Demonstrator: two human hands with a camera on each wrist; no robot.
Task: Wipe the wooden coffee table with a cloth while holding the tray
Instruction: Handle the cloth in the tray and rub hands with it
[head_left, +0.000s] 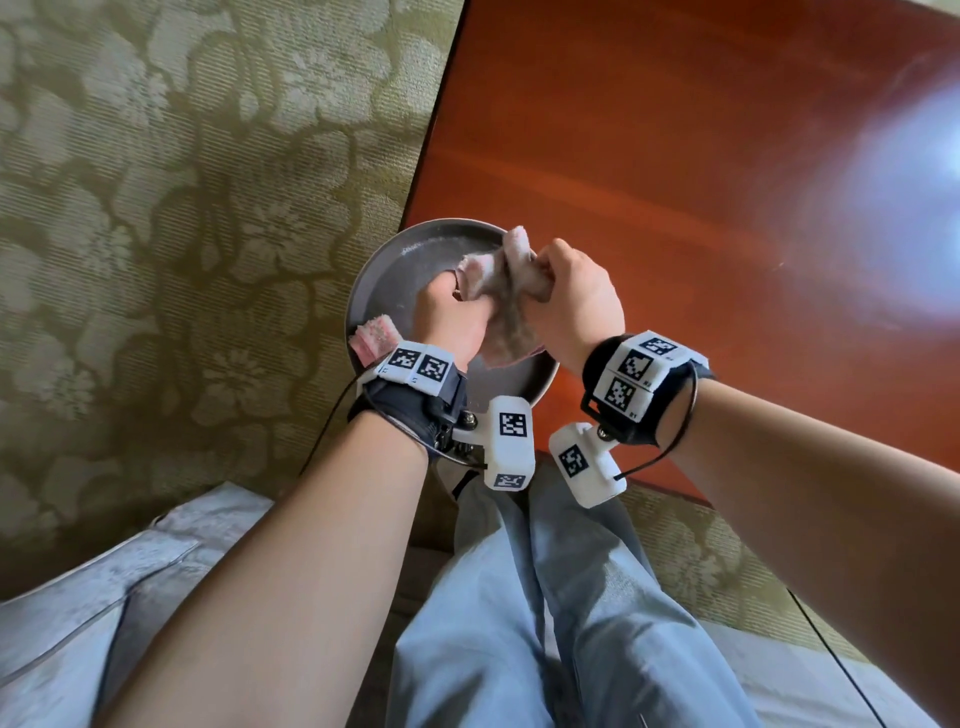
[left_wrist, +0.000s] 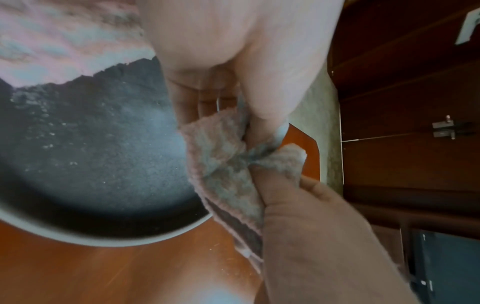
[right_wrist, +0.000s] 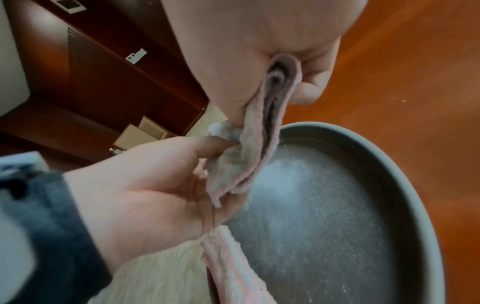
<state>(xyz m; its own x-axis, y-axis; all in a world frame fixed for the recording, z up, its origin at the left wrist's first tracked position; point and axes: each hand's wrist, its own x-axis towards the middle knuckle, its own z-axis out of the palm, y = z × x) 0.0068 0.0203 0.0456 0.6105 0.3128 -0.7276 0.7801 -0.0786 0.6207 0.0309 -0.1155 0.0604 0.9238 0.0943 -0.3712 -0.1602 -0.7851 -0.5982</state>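
Two surfaces fill most of what we see from the head camera: the olive carpet with its pale flower pattern (head_left: 156, 208) on the left, and the glossy reddish-brown wooden coffee table (head_left: 675, 156) on the right, a bright glare spot on its far right side. Below them we see the pale blue trousers (head_left: 545, 623) of the seated person.

Next in size comes the round dark grey metal tray (head_left: 395, 260). It sits at the near left corner of the table, its left part jutting past the table edge over the carpet. Its floor is dusted with fine pale specks, which we see plainly in both wrist views.

Above the tray we find the pinkish-grey terry cloth (head_left: 498, 275), bunched and stretched between both hands. A pink end of it (head_left: 371, 338) hangs over the tray's near left rim.

Our left hand (head_left: 452, 317) has its thumb and fingers pinched on one fold of the cloth, the palm half open towards the right wrist camera. Our right hand (head_left: 571, 296) is curled into a tight fist round the other fold, with cloth sticking out above the knuckles. Neither hand touches the tray, as far as we can tell. Each wrist carries a black strap with white coded marker blocks.
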